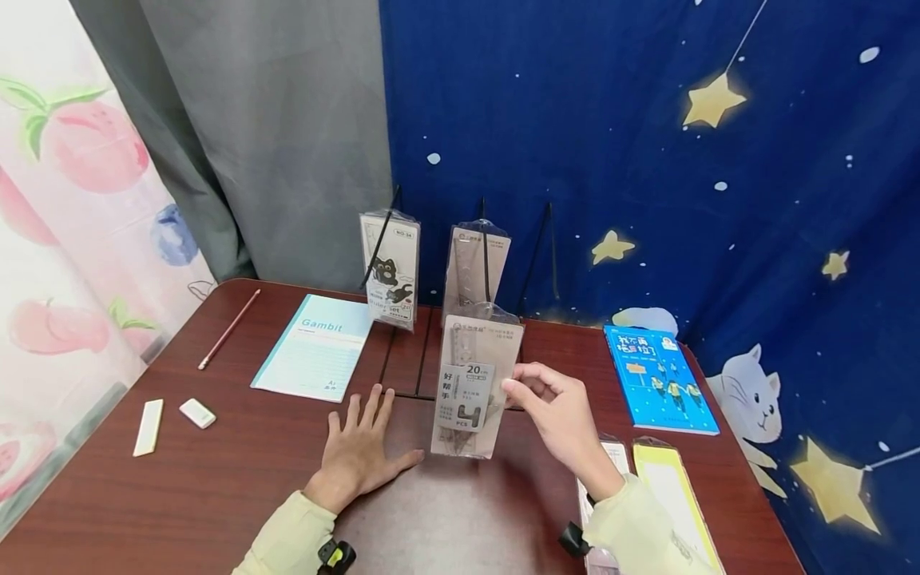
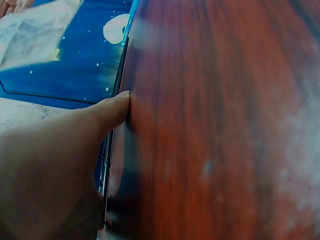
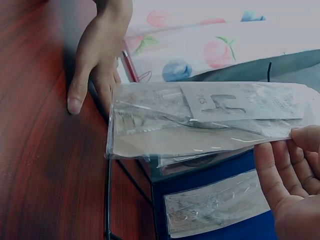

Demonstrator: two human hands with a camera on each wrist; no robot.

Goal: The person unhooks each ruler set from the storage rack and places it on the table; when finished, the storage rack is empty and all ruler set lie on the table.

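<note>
My right hand [image 1: 557, 407] pinches the right edge of a clear-sleeved ruler set [image 1: 474, 391], thumb on one face and fingers behind. The pack stands upright in front of the black wire display rack [image 1: 417, 397], its "20 cm" label towards me. In the right wrist view the ruler set [image 3: 150, 142] shows rulers inside the plastic. My left hand [image 1: 366, 459] rests on the table, fingers spread, near the rack's front wire. On the rack's left hook hangs a ruler set with black cats [image 1: 391, 263]; behind the held pack, another ruler set [image 1: 467, 267] hangs on the middle hook.
A pale blue notebook [image 1: 316, 347], a pencil [image 1: 230, 329], a white eraser [image 1: 197, 414] and a pale flat strip [image 1: 148, 427] lie at left. At right are a blue book [image 1: 661, 379] and a yellow-edged pack [image 1: 676, 495], beside another pack partly under my right arm.
</note>
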